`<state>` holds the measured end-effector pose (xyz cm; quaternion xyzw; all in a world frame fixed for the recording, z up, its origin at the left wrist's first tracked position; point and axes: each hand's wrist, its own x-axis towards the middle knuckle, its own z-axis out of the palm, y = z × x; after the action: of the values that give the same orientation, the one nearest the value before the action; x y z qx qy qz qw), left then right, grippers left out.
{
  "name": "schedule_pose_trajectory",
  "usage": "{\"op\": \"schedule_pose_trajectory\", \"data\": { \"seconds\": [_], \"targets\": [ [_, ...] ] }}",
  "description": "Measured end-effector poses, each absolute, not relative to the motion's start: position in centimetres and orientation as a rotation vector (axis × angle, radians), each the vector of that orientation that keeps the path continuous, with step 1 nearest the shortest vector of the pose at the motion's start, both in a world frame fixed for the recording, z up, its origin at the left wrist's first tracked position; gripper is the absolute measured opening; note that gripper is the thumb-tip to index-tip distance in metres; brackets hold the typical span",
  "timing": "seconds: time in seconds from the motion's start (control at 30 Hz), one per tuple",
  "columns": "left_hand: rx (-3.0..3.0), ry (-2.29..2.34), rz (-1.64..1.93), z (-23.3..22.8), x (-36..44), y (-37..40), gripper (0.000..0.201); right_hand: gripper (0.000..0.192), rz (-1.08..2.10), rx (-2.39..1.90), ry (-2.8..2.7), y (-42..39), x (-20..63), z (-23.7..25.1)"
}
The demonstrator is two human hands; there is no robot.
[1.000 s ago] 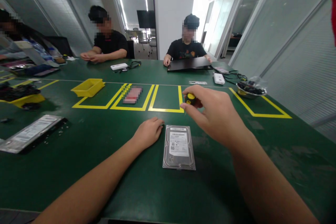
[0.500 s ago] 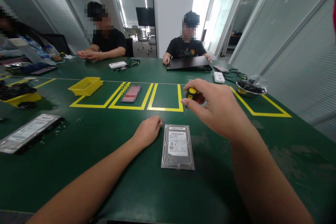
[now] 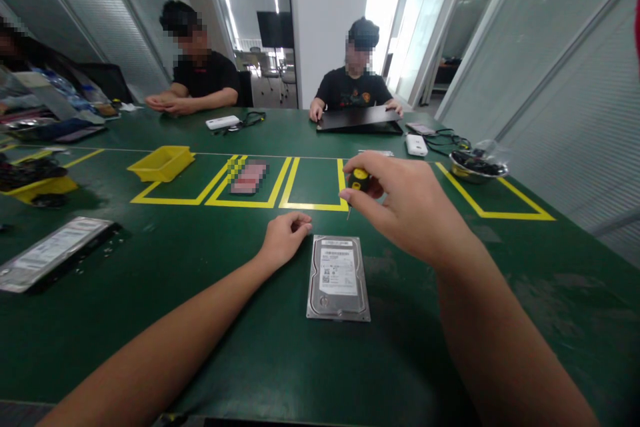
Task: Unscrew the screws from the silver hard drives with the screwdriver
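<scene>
Our right hand [image 3: 405,210] pinches the yellow-capped black screwdriver [image 3: 358,183] tip-down above the silver rectangular hard drive [image 3: 339,277]; our left hand [image 3: 284,240], loosely curled and empty, rests beside it on the green counter [image 3: 175,267].

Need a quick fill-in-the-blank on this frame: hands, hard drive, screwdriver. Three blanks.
1. The right hand holds a small ____ with a yellow and black handle.
2. The hard drive lies flat on the green table, label side ____.
3. The left hand rests on the table just to the ____ of the hard drive.

Missing words: screwdriver; up; left
</scene>
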<state>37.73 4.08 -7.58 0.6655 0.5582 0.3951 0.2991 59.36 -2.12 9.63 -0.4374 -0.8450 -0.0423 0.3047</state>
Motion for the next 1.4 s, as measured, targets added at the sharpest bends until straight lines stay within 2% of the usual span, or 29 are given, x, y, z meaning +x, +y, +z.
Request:
{"op": "schedule_pose_trajectory", "data": {
  "seconds": [0.43, 1.07, 1.4],
  "targets": [
    [1.442, 1.17, 1.081, -6.8, 38.0, 3.9, 0.02, 0.021, -0.095, -1.171, -2.279, -1.8, 59.2, 9.3],
    [1.706, 1.021, 0.686, -7.0, 36.2, 5.5, 0.02, 0.02, -0.114, -1.193, -2.297, -1.5, 59.3, 9.1],
    [1.729, 1.009, 0.681, -6.6, 36.6, 5.3, 0.016, 0.021, -0.105, -1.202, -2.309, -1.4, 59.1, 9.1]
  ]
}}
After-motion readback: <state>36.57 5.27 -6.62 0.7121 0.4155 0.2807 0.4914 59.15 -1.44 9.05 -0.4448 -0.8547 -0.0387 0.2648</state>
